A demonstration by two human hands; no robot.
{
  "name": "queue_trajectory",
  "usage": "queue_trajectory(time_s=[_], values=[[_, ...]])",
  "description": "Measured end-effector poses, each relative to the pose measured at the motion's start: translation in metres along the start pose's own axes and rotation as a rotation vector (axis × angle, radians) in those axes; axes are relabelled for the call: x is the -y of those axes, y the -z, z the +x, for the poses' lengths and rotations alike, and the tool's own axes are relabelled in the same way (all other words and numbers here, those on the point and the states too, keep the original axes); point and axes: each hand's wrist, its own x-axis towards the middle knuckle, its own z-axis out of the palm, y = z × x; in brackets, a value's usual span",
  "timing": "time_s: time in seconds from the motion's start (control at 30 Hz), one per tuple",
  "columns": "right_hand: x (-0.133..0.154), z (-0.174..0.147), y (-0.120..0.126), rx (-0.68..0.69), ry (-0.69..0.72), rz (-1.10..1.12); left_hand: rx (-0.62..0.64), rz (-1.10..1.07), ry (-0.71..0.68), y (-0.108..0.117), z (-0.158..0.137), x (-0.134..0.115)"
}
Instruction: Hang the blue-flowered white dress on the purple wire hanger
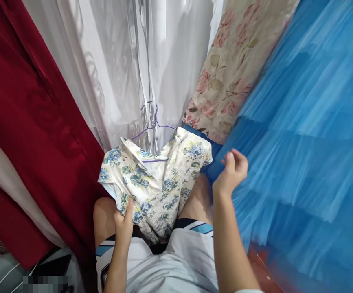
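A white V-necked garment with blue and green flowers (161, 183) hangs in front of me on a purple wire hanger (166, 126), its lower part between my legs. My left hand (124, 224) is closed on its left edge, the thumb lying on top of the cloth. My right hand (231, 173) is raised beside the garment's right shoulder, apart from it, with the fingers curled in toward the thumb. Whatever those fingers hold, if anything, is hidden. Behind that hand hangs a blue layered tulle skirt (301, 162), blurred by motion.
Silvery ribbons (147, 61) hang down to the hanger's hook. White sheer cloth (176, 61) is behind them, with a red drape (36, 101) at left and beige floral cloth (225, 81) at right. A dark flat object (54, 265) and a white cable (7, 276) lie at lower left.
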Motion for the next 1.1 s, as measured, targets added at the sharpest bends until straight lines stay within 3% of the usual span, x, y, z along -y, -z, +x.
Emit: queue_trajectory(time_s=[0.03, 0.07, 0.2, 0.23, 0.3, 0.5, 0.57, 0.67, 0.7, 0.77, 0.83, 0.9, 1.0, 1.1], values=[[-0.004, -0.018, 0.004, -0.094, 0.038, 0.012, -0.026, 0.014, -0.021, 0.000, -0.004, -0.003], [-0.009, -0.036, 0.007, -0.023, 0.024, 0.019, -0.031, 0.020, -0.035, 0.001, -0.007, -0.006], [-0.028, -0.086, 0.000, 1.127, -0.315, -0.122, -0.008, 0.016, -0.036, 0.001, -0.013, -0.021], [-0.032, -0.093, -0.003, 1.322, -0.370, -0.168, -0.019, 0.015, -0.034, 0.001, -0.014, -0.024], [-0.038, -0.104, -0.011, 1.474, -0.405, -0.229, -0.040, 0.004, -0.033, 0.000, -0.018, -0.028], [-0.040, -0.116, -0.018, 1.344, -0.374, -0.228, -0.036, 0.049, -0.020, 0.003, -0.025, -0.018], [-0.038, -0.114, -0.016, 1.325, -0.394, -0.220, -0.085, 0.073, -0.126, 0.004, -0.025, -0.010], [-0.035, -0.109, -0.011, 1.346, -0.439, -0.179, -0.256, 0.125, -0.422, -0.002, -0.027, 0.000], [-0.034, -0.108, -0.009, 1.359, -0.456, -0.164, -0.260, 0.159, -0.520, -0.007, -0.028, 0.002], [-0.033, -0.106, -0.007, 1.388, -0.493, -0.139, -0.095, 0.248, -0.625, -0.022, -0.031, 0.007], [-0.031, -0.105, -0.006, 1.409, -0.538, -0.115, 0.172, 0.309, -0.587, -0.040, -0.031, 0.010], [-0.029, -0.107, -0.006, 1.413, -0.599, -0.090, 0.347, 0.336, -0.500, -0.057, -0.028, 0.011], [-0.026, -0.111, -0.008, 1.346, -0.697, -0.057, 0.418, 0.371, -0.456, -0.073, -0.024, 0.010], [-0.019, -0.110, -0.015, 1.131, -0.787, 0.054, 0.467, 0.393, -0.525, -0.076, -0.025, 0.005]])
